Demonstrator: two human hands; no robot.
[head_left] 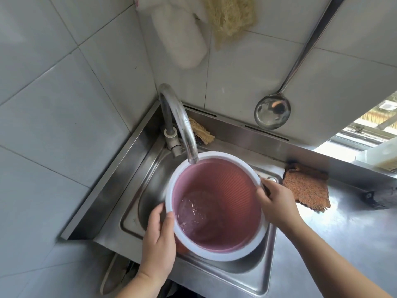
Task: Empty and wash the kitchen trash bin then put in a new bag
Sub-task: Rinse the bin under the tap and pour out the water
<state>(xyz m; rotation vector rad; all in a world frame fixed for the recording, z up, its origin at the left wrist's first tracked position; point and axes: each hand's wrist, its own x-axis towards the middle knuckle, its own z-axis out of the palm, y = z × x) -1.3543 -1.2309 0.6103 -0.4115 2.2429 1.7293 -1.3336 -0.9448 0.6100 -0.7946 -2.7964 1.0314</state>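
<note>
A pink trash bin (232,190) with a white rim stands in the steel sink (253,274), directly under the curved faucet (182,125). Water lies in the bottom of the bin. My left hand (158,244) grips the bin's left rim, thumb over the edge. My right hand (277,203) holds the right rim, its fingers curled around the outside. No trash bag is in view.
An orange scrub cloth (307,188) lies on the steel counter right of the sink. A loofah scrap (202,131) sits behind the faucet. A ladle (272,112), a white mitt (182,39) and a fibrous loofah (232,18) hang on the tiled wall.
</note>
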